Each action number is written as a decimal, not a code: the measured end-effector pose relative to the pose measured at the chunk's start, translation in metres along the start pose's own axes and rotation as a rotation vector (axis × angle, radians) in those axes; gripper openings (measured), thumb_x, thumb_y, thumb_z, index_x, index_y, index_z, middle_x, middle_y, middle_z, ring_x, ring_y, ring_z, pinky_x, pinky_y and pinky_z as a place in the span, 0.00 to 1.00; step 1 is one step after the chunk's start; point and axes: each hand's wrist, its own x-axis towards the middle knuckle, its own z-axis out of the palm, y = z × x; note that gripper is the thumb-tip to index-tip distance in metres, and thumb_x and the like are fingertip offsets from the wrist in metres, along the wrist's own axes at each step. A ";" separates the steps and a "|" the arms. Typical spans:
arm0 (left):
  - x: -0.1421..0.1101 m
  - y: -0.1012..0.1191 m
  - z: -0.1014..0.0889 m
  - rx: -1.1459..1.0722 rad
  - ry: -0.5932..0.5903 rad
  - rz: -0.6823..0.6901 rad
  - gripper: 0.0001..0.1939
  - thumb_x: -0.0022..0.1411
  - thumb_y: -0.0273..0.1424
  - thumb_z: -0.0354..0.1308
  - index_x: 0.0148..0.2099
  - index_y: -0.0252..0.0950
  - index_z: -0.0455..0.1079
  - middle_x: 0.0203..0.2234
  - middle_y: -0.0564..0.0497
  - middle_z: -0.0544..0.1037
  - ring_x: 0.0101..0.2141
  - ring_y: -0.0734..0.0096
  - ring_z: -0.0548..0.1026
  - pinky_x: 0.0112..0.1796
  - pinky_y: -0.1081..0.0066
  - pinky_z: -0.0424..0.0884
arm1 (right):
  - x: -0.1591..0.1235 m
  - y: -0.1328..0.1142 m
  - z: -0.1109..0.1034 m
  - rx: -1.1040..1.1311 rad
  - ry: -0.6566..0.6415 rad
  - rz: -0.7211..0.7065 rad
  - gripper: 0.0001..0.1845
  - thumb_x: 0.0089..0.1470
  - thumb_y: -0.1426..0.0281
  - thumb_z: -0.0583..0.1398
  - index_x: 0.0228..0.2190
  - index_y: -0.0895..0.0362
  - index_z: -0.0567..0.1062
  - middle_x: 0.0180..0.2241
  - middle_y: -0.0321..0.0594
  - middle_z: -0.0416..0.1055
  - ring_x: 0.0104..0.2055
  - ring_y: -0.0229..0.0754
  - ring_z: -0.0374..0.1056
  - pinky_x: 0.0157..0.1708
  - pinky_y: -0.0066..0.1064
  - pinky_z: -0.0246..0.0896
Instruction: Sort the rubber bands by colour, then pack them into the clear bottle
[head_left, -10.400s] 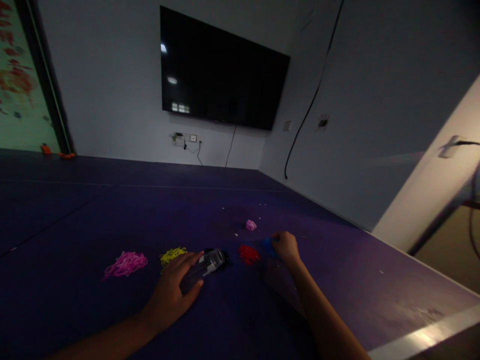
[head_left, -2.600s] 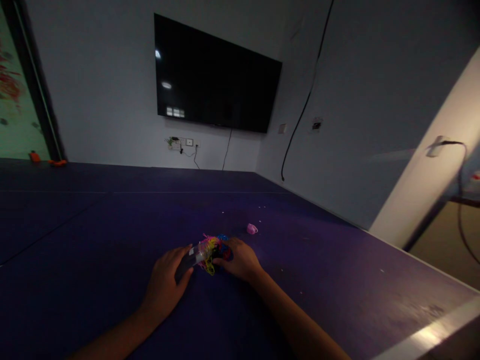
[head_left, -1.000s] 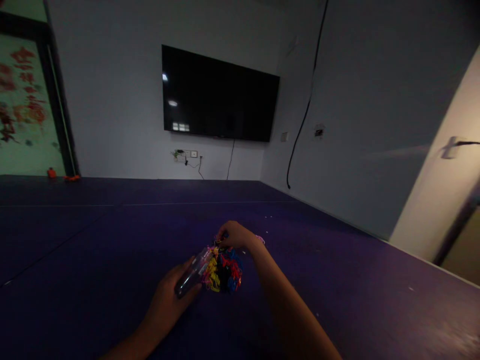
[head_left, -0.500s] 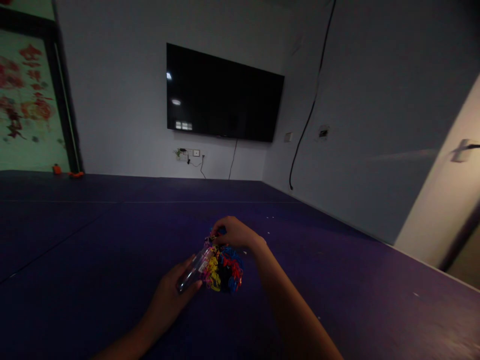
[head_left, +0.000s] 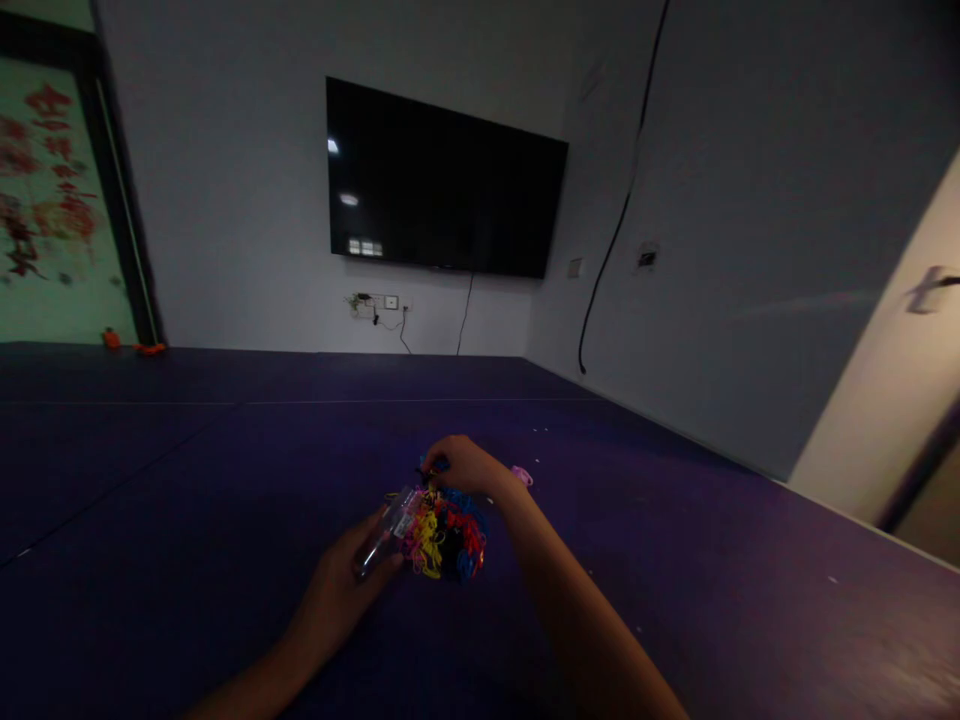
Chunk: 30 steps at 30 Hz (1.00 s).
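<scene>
My left hand (head_left: 337, 590) is wrapped round a clear plastic bottle (head_left: 384, 528) that lies tilted on the dark purple surface (head_left: 187, 520), its mouth toward a mixed heap of small elastic bands (head_left: 444, 532) in yellow, pink, red, blue and black. My right hand (head_left: 466, 463) hovers at the far side of the heap, fingers pinched on a few bands just by the bottle's mouth. A small pink cap (head_left: 522, 477) lies just beyond my right wrist.
A black screen (head_left: 442, 185) hangs on the far wall above a socket with cables (head_left: 373, 302). A dark cable (head_left: 615, 215) runs down the right wall. Small orange things (head_left: 131, 345) lie far left by a patterned panel.
The separate coloured piles seen earlier are now gathered into one heap by the bottle. In the last second my right hand stays pinched at the bottle's mouth, shifting only slightly.
</scene>
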 end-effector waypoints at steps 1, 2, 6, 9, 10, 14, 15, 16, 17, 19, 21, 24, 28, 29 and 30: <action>0.000 0.000 0.000 -0.004 0.003 0.000 0.27 0.52 0.40 0.58 0.55 0.43 0.65 0.49 0.47 0.74 0.46 0.59 0.73 0.46 0.60 0.70 | 0.000 0.000 0.000 0.003 0.006 0.005 0.12 0.38 0.82 0.63 0.29 0.60 0.78 0.31 0.41 0.75 0.33 0.37 0.69 0.34 0.25 0.59; 0.000 0.000 0.000 -0.004 0.006 -0.007 0.27 0.51 0.40 0.59 0.55 0.43 0.65 0.49 0.47 0.74 0.46 0.58 0.73 0.46 0.60 0.70 | -0.001 -0.001 -0.001 0.008 0.015 0.012 0.13 0.38 0.82 0.62 0.29 0.60 0.79 0.31 0.40 0.76 0.33 0.37 0.69 0.34 0.25 0.59; -0.001 0.000 0.000 0.004 0.020 -0.055 0.28 0.50 0.40 0.59 0.54 0.43 0.66 0.49 0.47 0.74 0.46 0.57 0.74 0.46 0.59 0.70 | -0.002 -0.008 -0.005 0.068 0.036 0.017 0.13 0.38 0.82 0.62 0.30 0.58 0.78 0.31 0.39 0.76 0.33 0.37 0.69 0.34 0.25 0.60; -0.001 0.001 0.000 -0.020 0.024 -0.060 0.26 0.51 0.40 0.59 0.53 0.43 0.66 0.49 0.48 0.73 0.47 0.57 0.73 0.48 0.58 0.68 | -0.003 -0.014 -0.008 0.140 0.033 -0.009 0.12 0.39 0.81 0.62 0.30 0.59 0.78 0.31 0.39 0.75 0.33 0.36 0.69 0.33 0.24 0.60; -0.001 0.002 0.000 -0.034 0.025 -0.058 0.26 0.51 0.41 0.59 0.53 0.43 0.66 0.49 0.48 0.73 0.48 0.57 0.72 0.48 0.57 0.68 | -0.003 -0.016 -0.009 0.163 0.027 -0.019 0.12 0.39 0.81 0.62 0.30 0.59 0.78 0.31 0.39 0.75 0.33 0.35 0.69 0.33 0.24 0.60; -0.001 0.003 0.001 -0.086 0.019 -0.079 0.28 0.51 0.41 0.59 0.55 0.42 0.65 0.50 0.47 0.73 0.48 0.57 0.72 0.48 0.57 0.68 | -0.004 -0.022 -0.010 0.240 -0.013 -0.035 0.12 0.38 0.81 0.63 0.29 0.59 0.77 0.30 0.37 0.75 0.32 0.35 0.69 0.32 0.24 0.60; -0.001 0.003 0.001 -0.091 0.018 -0.090 0.29 0.51 0.41 0.59 0.55 0.41 0.64 0.50 0.46 0.73 0.47 0.57 0.73 0.47 0.58 0.68 | -0.004 -0.023 -0.010 0.252 -0.017 -0.037 0.12 0.37 0.81 0.63 0.29 0.59 0.77 0.29 0.37 0.75 0.32 0.34 0.69 0.32 0.24 0.60; -0.001 0.004 0.001 -0.089 0.016 -0.101 0.29 0.51 0.41 0.59 0.56 0.41 0.64 0.50 0.46 0.73 0.46 0.58 0.73 0.47 0.58 0.69 | -0.004 -0.024 -0.009 0.261 -0.019 -0.040 0.12 0.37 0.81 0.63 0.28 0.59 0.77 0.29 0.36 0.75 0.32 0.34 0.69 0.32 0.24 0.60; -0.002 0.004 0.001 -0.083 0.016 -0.109 0.29 0.51 0.41 0.58 0.56 0.41 0.64 0.50 0.46 0.73 0.46 0.58 0.73 0.47 0.58 0.69 | -0.004 -0.024 -0.009 0.267 -0.019 -0.043 0.11 0.37 0.81 0.64 0.28 0.59 0.77 0.29 0.36 0.75 0.32 0.35 0.69 0.32 0.24 0.60; -0.002 0.005 0.001 -0.070 0.008 -0.113 0.29 0.51 0.42 0.58 0.55 0.41 0.64 0.50 0.47 0.73 0.46 0.58 0.73 0.46 0.58 0.69 | -0.004 -0.025 -0.008 0.277 -0.028 -0.045 0.10 0.36 0.80 0.64 0.27 0.59 0.78 0.28 0.37 0.75 0.31 0.35 0.69 0.32 0.25 0.61; -0.003 0.006 0.001 -0.070 0.008 -0.111 0.28 0.51 0.42 0.58 0.55 0.42 0.64 0.49 0.47 0.73 0.46 0.59 0.73 0.46 0.59 0.69 | -0.003 -0.024 -0.007 0.288 -0.048 -0.035 0.09 0.37 0.79 0.64 0.26 0.60 0.78 0.27 0.37 0.75 0.30 0.35 0.69 0.31 0.24 0.60; -0.003 0.006 0.000 -0.063 0.020 -0.120 0.28 0.51 0.42 0.58 0.55 0.41 0.65 0.48 0.46 0.74 0.45 0.59 0.74 0.46 0.59 0.69 | -0.002 -0.022 -0.006 0.287 -0.071 -0.012 0.06 0.38 0.78 0.64 0.25 0.60 0.78 0.24 0.36 0.74 0.26 0.34 0.67 0.28 0.24 0.59; -0.003 0.006 -0.001 -0.037 0.019 -0.095 0.28 0.51 0.42 0.58 0.55 0.41 0.65 0.47 0.46 0.75 0.44 0.59 0.74 0.46 0.59 0.69 | -0.001 -0.018 -0.005 0.268 -0.107 0.004 0.06 0.37 0.77 0.64 0.24 0.61 0.78 0.20 0.34 0.72 0.23 0.33 0.64 0.25 0.23 0.56; -0.003 0.007 -0.001 -0.026 0.018 -0.092 0.28 0.51 0.42 0.58 0.55 0.41 0.65 0.47 0.46 0.75 0.44 0.59 0.74 0.45 0.60 0.69 | -0.001 -0.017 -0.004 0.269 -0.114 -0.002 0.06 0.37 0.77 0.63 0.24 0.61 0.78 0.20 0.34 0.72 0.24 0.33 0.64 0.25 0.23 0.56; -0.003 0.008 -0.001 -0.014 0.020 -0.093 0.29 0.51 0.43 0.58 0.55 0.41 0.65 0.46 0.46 0.75 0.43 0.59 0.74 0.44 0.60 0.70 | -0.001 -0.017 -0.004 0.271 -0.115 -0.011 0.05 0.38 0.77 0.63 0.24 0.61 0.78 0.21 0.34 0.72 0.24 0.33 0.65 0.26 0.23 0.57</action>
